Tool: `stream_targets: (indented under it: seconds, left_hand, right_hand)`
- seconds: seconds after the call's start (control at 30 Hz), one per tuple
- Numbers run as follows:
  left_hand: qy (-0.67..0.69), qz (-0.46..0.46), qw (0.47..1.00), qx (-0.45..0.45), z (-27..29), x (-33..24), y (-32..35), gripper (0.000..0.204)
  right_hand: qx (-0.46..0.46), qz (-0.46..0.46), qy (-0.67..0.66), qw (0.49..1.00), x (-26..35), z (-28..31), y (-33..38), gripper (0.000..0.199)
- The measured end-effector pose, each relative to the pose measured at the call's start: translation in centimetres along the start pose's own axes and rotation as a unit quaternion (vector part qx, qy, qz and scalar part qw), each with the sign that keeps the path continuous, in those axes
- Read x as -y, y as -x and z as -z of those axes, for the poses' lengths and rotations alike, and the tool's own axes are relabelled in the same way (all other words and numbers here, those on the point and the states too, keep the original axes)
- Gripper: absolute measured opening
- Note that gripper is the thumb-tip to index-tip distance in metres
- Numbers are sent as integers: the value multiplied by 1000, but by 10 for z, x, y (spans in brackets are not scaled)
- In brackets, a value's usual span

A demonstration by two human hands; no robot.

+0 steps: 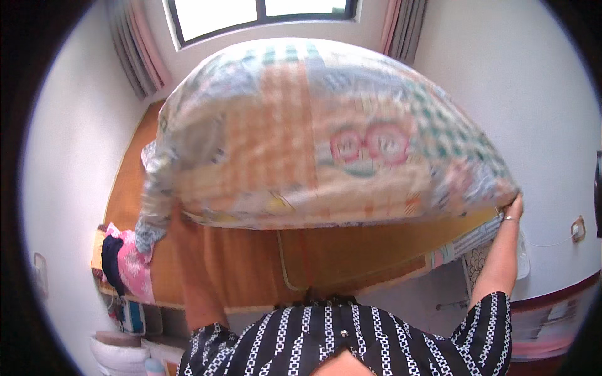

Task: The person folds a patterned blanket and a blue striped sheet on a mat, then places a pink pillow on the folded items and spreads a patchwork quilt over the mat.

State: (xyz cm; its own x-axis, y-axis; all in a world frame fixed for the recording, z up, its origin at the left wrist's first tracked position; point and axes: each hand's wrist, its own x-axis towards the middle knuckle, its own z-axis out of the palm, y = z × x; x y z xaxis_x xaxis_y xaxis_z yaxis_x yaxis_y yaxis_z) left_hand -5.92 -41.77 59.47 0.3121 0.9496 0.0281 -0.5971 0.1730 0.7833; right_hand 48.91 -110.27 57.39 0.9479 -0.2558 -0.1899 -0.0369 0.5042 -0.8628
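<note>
A large patchwork-print quilt (pixel 282 150) billows up in a dome in front of me, in orange, green and cream checks. My right hand (pixel 514 207), with a band at the wrist, is closed on its right corner. At the left, my left hand (pixel 179 212) is smeared by motion and partly lost against the cloth; it grips the near edge. Beyond that hand, a bunched end of the quilt hangs down to the left. Both forearms reach outward, and the quilt's near edge stretches between the hands above the bed mat (pixel 244 263).
Pink floral cloth (pixel 135 266) and a dark piece of clothing (pixel 113 263) lie at the bed's left corner. Folded striped cloth (pixel 464 238) is on the right side. Curtains (pixel 404 28) flank the window (pixel 263 15) at the back. White walls (pixel 520 94) stand either side.
</note>
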Motion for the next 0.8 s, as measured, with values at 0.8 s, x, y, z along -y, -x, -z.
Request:
stream_targets:
  seconds: [0.8]
  left_hand:
    - [235, 388, 825, -338, 99, 164, 21, 51]
  right_hand:
    - [489, 262, 592, 584, -317, -254, 425, 16]
